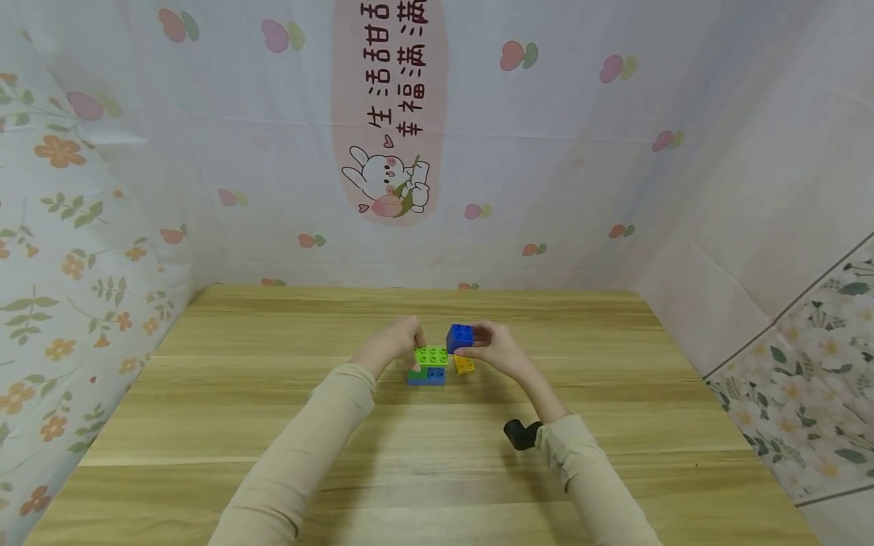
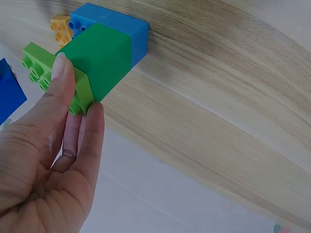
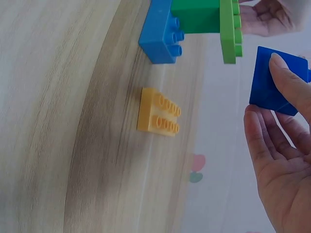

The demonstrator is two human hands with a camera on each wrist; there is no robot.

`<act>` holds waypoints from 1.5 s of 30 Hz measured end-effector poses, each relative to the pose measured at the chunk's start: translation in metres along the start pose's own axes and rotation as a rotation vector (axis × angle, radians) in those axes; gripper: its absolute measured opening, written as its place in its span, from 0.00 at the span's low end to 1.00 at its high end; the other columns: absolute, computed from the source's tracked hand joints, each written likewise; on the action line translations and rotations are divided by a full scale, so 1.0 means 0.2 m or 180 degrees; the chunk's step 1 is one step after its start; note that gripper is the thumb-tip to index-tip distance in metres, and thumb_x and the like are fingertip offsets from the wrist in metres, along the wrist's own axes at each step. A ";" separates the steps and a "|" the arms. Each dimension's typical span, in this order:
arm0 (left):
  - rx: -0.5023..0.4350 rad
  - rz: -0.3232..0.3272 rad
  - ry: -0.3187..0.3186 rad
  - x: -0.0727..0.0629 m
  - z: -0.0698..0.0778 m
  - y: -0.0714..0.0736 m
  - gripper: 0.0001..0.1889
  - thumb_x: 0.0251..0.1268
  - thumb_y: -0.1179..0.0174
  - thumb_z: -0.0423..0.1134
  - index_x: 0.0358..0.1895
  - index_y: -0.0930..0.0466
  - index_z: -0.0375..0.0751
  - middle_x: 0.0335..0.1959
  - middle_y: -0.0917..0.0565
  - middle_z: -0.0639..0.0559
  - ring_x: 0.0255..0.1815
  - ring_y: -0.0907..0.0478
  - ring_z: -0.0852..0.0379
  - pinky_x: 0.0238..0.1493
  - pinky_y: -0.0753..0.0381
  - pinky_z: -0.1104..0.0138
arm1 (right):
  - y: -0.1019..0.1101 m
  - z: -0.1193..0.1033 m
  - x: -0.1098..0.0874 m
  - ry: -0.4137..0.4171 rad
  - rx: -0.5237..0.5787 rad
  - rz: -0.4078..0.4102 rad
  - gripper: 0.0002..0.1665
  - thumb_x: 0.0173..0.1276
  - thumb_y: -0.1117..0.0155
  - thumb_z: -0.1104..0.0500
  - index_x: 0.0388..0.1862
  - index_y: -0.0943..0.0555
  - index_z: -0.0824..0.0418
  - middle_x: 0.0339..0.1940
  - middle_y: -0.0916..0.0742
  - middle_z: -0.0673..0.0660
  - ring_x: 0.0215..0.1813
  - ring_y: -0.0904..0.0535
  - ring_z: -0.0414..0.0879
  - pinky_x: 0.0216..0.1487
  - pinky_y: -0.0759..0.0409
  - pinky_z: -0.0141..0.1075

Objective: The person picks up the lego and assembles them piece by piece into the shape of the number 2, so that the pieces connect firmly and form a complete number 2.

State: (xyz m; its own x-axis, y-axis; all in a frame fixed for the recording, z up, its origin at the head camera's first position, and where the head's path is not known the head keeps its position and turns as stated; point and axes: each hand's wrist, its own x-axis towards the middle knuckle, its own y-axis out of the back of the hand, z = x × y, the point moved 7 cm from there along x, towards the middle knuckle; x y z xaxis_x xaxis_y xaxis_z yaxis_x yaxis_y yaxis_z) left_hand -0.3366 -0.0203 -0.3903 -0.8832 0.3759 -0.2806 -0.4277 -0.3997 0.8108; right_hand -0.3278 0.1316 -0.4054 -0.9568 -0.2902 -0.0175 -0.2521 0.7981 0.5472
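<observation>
On the wooden table [image 1: 273,425] stands a small stack: a light blue brick [image 1: 426,376] at the bottom, a dark green brick [image 2: 99,56] on it, and a light green plate [image 1: 432,355] on top. My left hand [image 1: 403,341] pinches the stack at the green layers; in the left wrist view the thumb [image 2: 60,73] and a finger lie on the green brick. My right hand [image 1: 488,345] holds a dark blue brick [image 1: 460,337] in the air, just right of the stack and above a yellow plate [image 1: 464,365]. The right wrist view shows the dark blue brick [image 3: 274,80] between thumb and fingers, apart from the stack.
The yellow plate [image 3: 158,112] lies flat on the table beside the light blue brick [image 3: 163,31]. Patterned cloth walls [image 1: 102,227] close in the table at the back and on both sides. A black wrist camera [image 1: 522,434] sits on my right forearm.
</observation>
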 end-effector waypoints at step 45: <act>0.0025 -0.0037 -0.0031 0.02 0.00 0.01 0.20 0.39 0.29 0.28 0.42 0.19 0.30 0.45 0.17 0.40 0.48 0.21 0.47 0.48 0.20 0.63 | -0.14 -0.13 0.03 0.0614 -0.0622 -0.0187 0.16 0.54 0.31 0.61 0.41 0.19 0.67 0.35 0.15 0.60 0.36 0.19 0.48 0.39 0.19 0.34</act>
State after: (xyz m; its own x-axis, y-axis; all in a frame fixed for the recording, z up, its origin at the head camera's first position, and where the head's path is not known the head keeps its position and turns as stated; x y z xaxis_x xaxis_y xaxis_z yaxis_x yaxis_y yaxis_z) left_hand -0.3406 -0.0202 -0.3906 -0.8761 0.3887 -0.2851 -0.4365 -0.3887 0.8114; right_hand -0.3234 0.0941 -0.3995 -0.8914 -0.4430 0.0953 -0.2557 0.6653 0.7014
